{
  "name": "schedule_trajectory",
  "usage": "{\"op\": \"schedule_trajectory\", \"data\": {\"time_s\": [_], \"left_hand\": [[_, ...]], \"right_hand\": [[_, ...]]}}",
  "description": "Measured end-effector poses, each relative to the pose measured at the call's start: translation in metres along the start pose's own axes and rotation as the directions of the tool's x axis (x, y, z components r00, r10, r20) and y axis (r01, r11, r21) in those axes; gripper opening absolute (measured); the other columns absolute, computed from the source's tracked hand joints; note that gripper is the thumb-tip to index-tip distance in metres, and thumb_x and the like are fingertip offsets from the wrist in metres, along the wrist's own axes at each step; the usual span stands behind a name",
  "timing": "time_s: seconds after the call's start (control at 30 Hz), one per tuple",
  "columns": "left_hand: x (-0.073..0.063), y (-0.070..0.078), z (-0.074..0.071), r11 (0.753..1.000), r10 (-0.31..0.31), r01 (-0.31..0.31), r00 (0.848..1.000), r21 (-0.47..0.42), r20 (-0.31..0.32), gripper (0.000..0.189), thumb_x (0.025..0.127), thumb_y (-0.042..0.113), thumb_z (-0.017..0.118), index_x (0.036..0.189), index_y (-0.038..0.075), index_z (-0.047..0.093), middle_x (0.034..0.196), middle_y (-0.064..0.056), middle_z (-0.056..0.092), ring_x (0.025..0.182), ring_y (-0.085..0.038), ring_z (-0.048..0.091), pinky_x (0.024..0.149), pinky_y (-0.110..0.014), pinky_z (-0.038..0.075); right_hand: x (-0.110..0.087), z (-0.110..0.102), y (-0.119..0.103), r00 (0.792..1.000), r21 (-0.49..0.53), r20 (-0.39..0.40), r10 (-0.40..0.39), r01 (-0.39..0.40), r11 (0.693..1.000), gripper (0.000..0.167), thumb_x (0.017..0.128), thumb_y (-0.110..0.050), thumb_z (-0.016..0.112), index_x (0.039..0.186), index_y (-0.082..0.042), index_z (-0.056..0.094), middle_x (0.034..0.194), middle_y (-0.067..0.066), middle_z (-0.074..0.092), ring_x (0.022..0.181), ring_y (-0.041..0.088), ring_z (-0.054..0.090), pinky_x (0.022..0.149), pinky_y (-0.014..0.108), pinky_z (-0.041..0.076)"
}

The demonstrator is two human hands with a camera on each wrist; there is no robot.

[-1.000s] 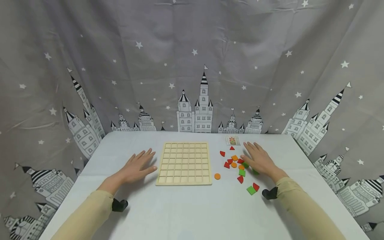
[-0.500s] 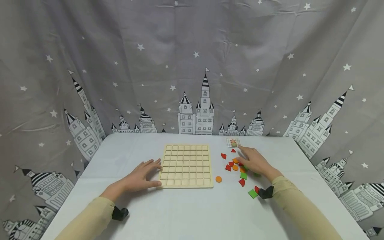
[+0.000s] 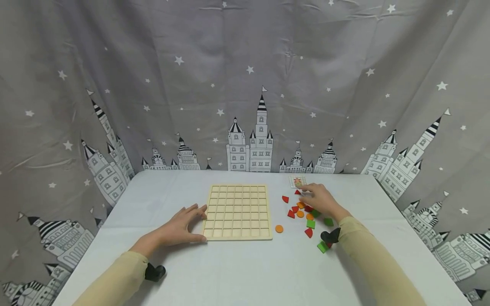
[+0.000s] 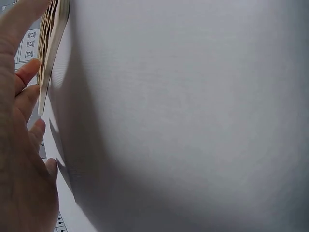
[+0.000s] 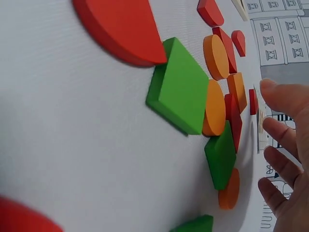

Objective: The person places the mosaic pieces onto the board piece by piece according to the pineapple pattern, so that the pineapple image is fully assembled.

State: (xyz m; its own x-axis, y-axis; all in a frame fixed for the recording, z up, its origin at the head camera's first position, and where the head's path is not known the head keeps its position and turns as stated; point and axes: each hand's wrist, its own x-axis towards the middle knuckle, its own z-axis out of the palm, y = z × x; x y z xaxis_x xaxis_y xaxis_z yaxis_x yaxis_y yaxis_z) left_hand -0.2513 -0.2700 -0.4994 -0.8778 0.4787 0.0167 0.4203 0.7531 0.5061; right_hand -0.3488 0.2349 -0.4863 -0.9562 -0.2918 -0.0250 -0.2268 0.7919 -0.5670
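Grid board (image 3: 237, 212) sits flat mid-table, pieces still all off to its right. Change over the last second: left hand (image 3: 178, 227) came in from beside the board to its left side, thumb by the near corner, fingers loosely bent at the edge. We read that as steadying contact, not a firm grasp; exact pressure we can't tell. Right hand (image 3: 321, 199) shifted inward over the pieces, fingers now apart by the near edge of the picture card (image 3: 294, 182). Nothing held there; whether it touches the card we can't confirm. Meaning for the work, our judgement: both hands look staged, one at the board, one at card and pieces, nothing placed so far.

Around: lone orange disc (image 3: 279, 228) just beside the board's right edge, small red triangle (image 3: 297, 192) just below the card, green square (image 3: 311, 224) near the middle of the spread, touching an orange round in the right wrist view. Another green square (image 3: 323, 247) lies nearest us. Castle curtain (image 3: 172, 106) hangs behind the white table (image 3: 237, 272).

In the way: right hand covers part of the cluster, and the black wrist camera (image 3: 330, 236) hides most of a red piece (image 3: 329, 245). Tight clustering could make single pickups fiddly.
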Motion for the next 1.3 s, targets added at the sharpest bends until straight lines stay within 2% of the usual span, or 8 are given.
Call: {"op": "schedule_trajectory", "data": {"time_s": [0.23, 0.37, 0.57, 0.9, 1.17, 1.3], "left_hand": [[-0.001, 0.0, 0.002, 0.999, -0.025, 0.024, 1.0, -0.023, -0.004, 0.066, 0.078, 0.061, 0.081, 0.123, 0.02, 0.056, 0.163, -0.011, 0.037, 0.152, -0.043, 0.02, 0.123, -0.064, 0.005], [0.0, 0.0, 0.002, 0.999, -0.023, 0.022, 1.0, -0.025, -0.012, 0.063, 0.08, 0.06, 0.081, 0.123, 0.02, 0.057, 0.162, -0.011, 0.038, 0.152, -0.042, 0.021, 0.123, -0.063, 0.005], [0.004, -0.002, 0.0, 1.0, -0.018, 0.017, 1.0, -0.026, -0.012, 0.062, 0.079, 0.059, 0.081, 0.121, 0.022, 0.056, 0.163, -0.009, 0.037, 0.152, -0.042, 0.022, 0.124, -0.063, 0.004], [-0.001, -0.001, 0.001, 0.999, -0.043, 0.043, 0.999, -0.019, 0.012, 0.067, 0.075, 0.063, 0.082, 0.121, 0.023, 0.056, 0.163, -0.01, 0.037, 0.152, -0.044, 0.022, 0.123, -0.064, 0.004], [-0.001, -0.002, 0.001, 0.998, -0.056, 0.056, 0.998, -0.002, 0.017, 0.066, 0.075, 0.065, 0.081, 0.12, 0.024, 0.056, 0.163, -0.009, 0.036, 0.151, -0.044, 0.023, 0.123, -0.064, 0.006], [-0.001, -0.002, 0.0, 0.998, -0.063, 0.063, 0.998, 0.014, 0.022, 0.067, 0.075, 0.067, 0.08, 0.121, 0.024, 0.056, 0.163, -0.009, 0.036, 0.151, -0.044, 0.023, 0.123, -0.065, 0.007]], "right_hand": [[0.011, 0.002, 0.002, 1.0, 0.035, -0.013, 0.023, -0.022, 0.999, 0.042, 0.097, -0.027, 0.07, 0.139, -0.019, 0.065, 0.131, 0.012, 0.062, 0.124, 0.036, 0.047, 0.106, 0.06, 0.044], [0.014, 0.0, 0.0, 0.999, 0.05, -0.028, 0.031, -0.029, 0.998, 0.041, 0.097, -0.024, 0.069, 0.138, -0.016, 0.066, 0.131, 0.014, 0.061, 0.123, 0.037, 0.047, 0.106, 0.059, 0.045], [0.022, -0.002, 0.001, 0.997, 0.021, -0.055, 0.047, -0.046, 0.999, 0.038, 0.097, -0.022, 0.07, 0.134, -0.015, 0.068, 0.128, 0.015, 0.061, 0.12, 0.036, 0.049, 0.104, 0.057, 0.046], [0.025, 0.003, 0.008, 0.999, -0.026, -0.031, 0.043, -0.044, 0.999, 0.034, 0.098, -0.026, 0.069, 0.131, -0.021, 0.071, 0.129, 0.014, 0.06, 0.118, 0.035, 0.049, 0.101, 0.06, 0.044], [0.021, 0.008, 0.01, 0.997, -0.009, -0.049, 0.06, -0.061, 0.998, 0.026, 0.096, -0.028, 0.069, 0.12, -0.018, 0.075, 0.129, 0.014, 0.059, 0.119, 0.036, 0.047, 0.102, 0.059, 0.044], [0.017, 0.007, 0.008, 0.995, 0.035, -0.056, 0.086, -0.084, 0.996, 0.028, 0.095, -0.027, 0.071, 0.121, -0.016, 0.074, 0.128, 0.014, 0.059, 0.119, 0.036, 0.048, 0.103, 0.058, 0.045]]}}
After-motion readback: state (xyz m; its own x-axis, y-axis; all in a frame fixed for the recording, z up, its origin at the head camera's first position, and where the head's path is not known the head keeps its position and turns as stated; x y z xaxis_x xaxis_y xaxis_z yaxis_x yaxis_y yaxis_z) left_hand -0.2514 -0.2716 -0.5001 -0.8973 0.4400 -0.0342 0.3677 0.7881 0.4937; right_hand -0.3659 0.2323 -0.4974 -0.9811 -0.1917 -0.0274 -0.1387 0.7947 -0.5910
